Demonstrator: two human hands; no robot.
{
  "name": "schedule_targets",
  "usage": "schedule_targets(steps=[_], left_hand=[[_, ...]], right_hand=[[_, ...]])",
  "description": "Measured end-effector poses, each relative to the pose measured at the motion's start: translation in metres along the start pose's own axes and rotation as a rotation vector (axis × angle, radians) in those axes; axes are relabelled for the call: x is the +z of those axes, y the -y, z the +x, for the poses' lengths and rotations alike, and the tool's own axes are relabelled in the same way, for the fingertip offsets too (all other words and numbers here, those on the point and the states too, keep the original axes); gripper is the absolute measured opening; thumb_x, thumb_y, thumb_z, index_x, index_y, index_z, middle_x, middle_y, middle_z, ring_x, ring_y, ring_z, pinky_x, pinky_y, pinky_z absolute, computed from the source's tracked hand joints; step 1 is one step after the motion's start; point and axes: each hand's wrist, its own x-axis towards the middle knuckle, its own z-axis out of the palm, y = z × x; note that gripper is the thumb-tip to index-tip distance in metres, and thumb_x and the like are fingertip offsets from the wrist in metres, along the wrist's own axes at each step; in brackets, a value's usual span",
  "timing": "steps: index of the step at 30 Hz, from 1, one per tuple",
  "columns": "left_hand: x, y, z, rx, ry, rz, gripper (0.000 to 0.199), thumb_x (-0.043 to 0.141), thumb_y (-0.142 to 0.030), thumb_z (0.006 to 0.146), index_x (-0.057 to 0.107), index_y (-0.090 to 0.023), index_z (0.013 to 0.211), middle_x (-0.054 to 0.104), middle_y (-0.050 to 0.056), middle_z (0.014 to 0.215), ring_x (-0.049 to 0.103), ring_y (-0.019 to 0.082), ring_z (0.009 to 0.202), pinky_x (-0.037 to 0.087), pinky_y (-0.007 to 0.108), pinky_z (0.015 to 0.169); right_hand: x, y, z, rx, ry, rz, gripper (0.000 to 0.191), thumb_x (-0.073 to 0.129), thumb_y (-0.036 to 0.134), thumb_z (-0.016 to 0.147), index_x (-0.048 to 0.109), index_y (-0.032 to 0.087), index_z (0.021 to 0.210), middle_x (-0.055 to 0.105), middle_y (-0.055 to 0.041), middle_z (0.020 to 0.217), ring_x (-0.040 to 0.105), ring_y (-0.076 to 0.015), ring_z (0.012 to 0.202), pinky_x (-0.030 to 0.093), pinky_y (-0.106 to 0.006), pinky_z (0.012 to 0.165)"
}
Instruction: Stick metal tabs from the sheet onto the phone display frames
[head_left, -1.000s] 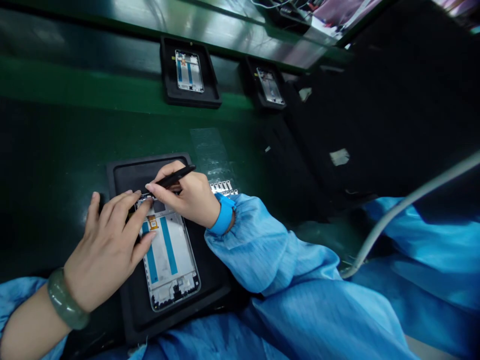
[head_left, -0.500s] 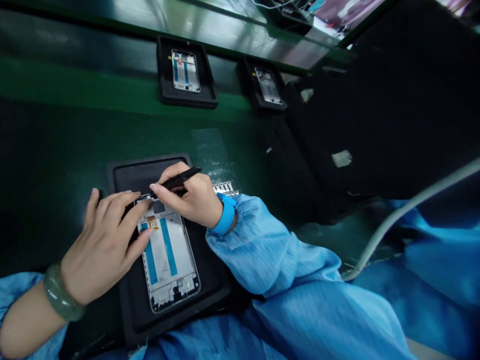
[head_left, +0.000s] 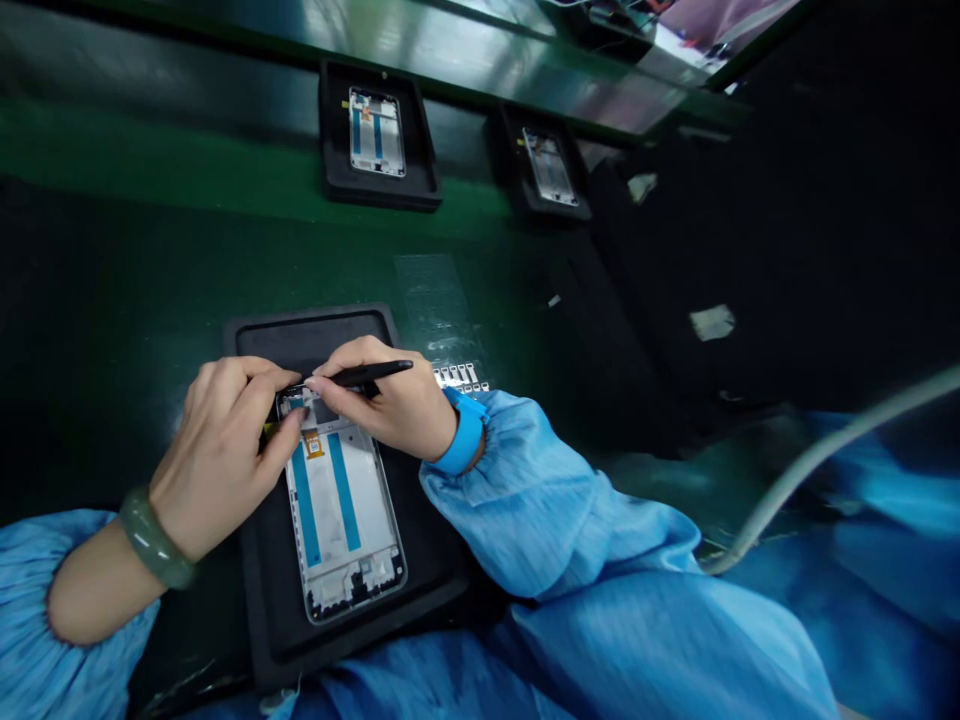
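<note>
A phone frame (head_left: 373, 510) with two blue strips and an orange flex cable (head_left: 313, 444) lies in a black tray (head_left: 259, 600). My left hand (head_left: 225, 440) is at the frame's upper left corner, index fingertip on the top edge and thumb just below, fingers closed about that corner. My right hand (head_left: 390, 400) pinches a slim black pen-shaped tool (head_left: 375, 371), its back end pointing right. The tool's tip, at the frame's top edge, is hidden by the fingers, so what it touches I cannot make out.
Two black trays with phone frames stand at the back, one in the middle (head_left: 334, 185) and one farther right (head_left: 517, 190). A clear plastic sheet (head_left: 431, 285) with several small white pieces (head_left: 459, 374) lies beyond my right wrist. A pale cable (head_left: 817, 450) curves at right.
My left hand's fingers have drawn together and curled at the frame's top corner. The tool in my right hand now lies flatter. The whole view has shifted slightly.
</note>
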Motion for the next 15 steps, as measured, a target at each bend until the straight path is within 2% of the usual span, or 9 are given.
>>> schedule_targets(steps=[15], left_hand=[[-0.0011,0.0009,0.0046,-0.004,-0.022,-0.002,0.013,0.049,-0.028,0.086,0.055,-0.019,0.093,0.056,0.007,0.093,0.053,0.026,0.094,0.043,0.042,0.077]], right_hand=[[-0.0003,0.0036,0.0013,-0.015,-0.089,-0.035,0.018,0.06,0.032,0.085,0.058,0.014,0.082,0.065,0.0002,0.078,0.063,-0.0074,0.069,0.047,-0.016,0.063]])
